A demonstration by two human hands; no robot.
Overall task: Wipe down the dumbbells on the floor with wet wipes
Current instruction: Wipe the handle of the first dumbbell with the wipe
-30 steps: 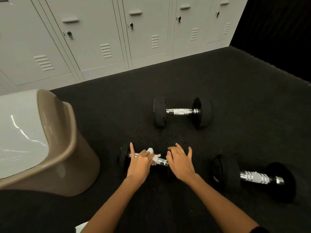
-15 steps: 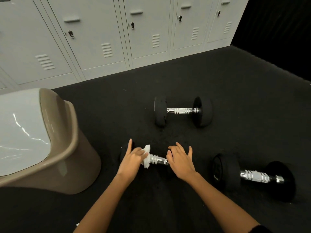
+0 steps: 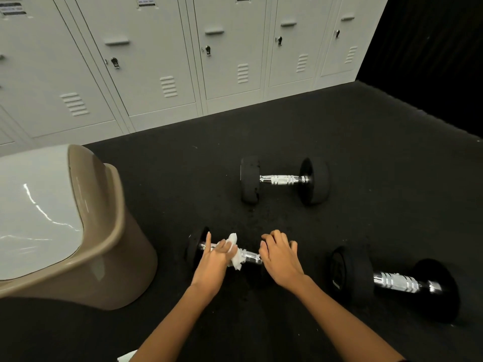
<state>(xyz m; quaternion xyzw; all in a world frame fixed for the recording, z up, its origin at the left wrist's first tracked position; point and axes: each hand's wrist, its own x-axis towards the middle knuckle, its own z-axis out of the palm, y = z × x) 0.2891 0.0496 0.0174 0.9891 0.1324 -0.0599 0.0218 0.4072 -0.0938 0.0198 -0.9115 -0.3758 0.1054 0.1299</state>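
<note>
Three black dumbbells with chrome handles lie on the dark floor. The nearest dumbbell [image 3: 249,256] lies just in front of me. My left hand [image 3: 213,259] grips a crumpled white wet wipe [image 3: 234,250] wrapped round its chrome handle, index finger pointing forward. My right hand [image 3: 281,257] rests with curled fingers over that dumbbell's right head, which it hides. A second dumbbell [image 3: 283,179] lies farther off in the middle. A third, larger dumbbell [image 3: 394,282] lies to the right.
A tan stool with a glossy white seat [image 3: 109,231] stands at the left, close to the nearest dumbbell. Grey lockers [image 3: 167,61] line the far wall. A white scrap [image 3: 126,357] shows at the bottom edge. Black rubber floor [image 3: 366,152] stretches to the right.
My left hand slid the wipe left along the handle, then back a little to the right. My right hand stayed on the dumbbell's right head.
</note>
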